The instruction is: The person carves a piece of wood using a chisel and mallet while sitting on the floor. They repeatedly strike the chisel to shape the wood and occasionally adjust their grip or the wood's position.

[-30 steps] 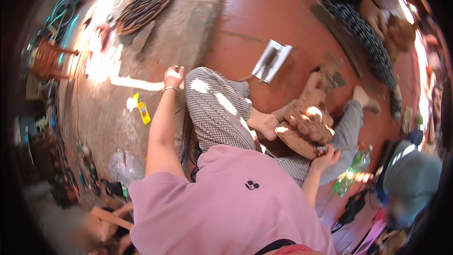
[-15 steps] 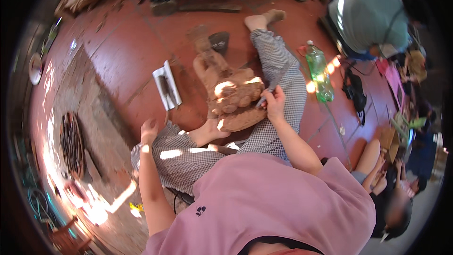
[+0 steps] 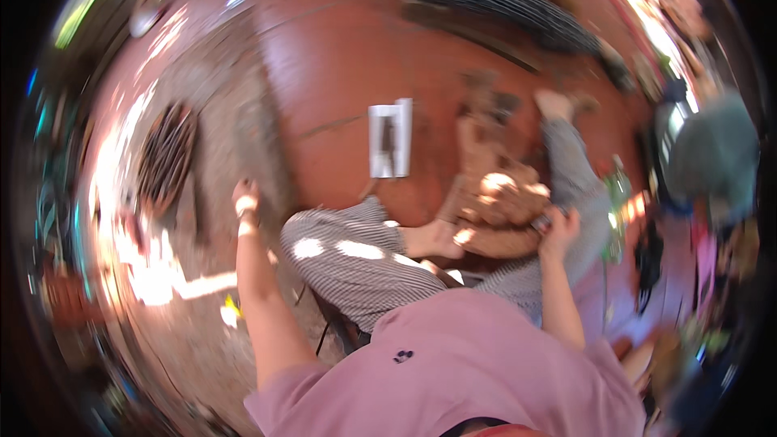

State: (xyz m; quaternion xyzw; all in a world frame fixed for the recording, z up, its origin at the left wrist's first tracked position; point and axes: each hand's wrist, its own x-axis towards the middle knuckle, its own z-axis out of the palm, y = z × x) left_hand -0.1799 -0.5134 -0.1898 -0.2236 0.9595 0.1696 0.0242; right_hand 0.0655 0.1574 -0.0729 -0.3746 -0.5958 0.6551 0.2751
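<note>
A carved brown wooden figure with a rounded, knobbly base lies on the tiled floor between my legs. My right hand is closed at the right side of its base, around a slim grey metal carving tool that is smeared by motion. My left hand reaches out to the left, above the rough grey slab. Its fingers are blurred, and nothing shows in them. Nearest to it, on the slab, is an oval bundle of dark, thin sticks or tools.
A white paper with a dark flat piece on it lies on the red tiles. A green plastic bottle and a black bag stand to the right. Other people sit at the back and right. A flat strip lies beside the bundle.
My view has swung left, so the figure and bottle appear farther right. My left hand has left the area by my knee and moved out over the slab. My right hand stays at the figure.
</note>
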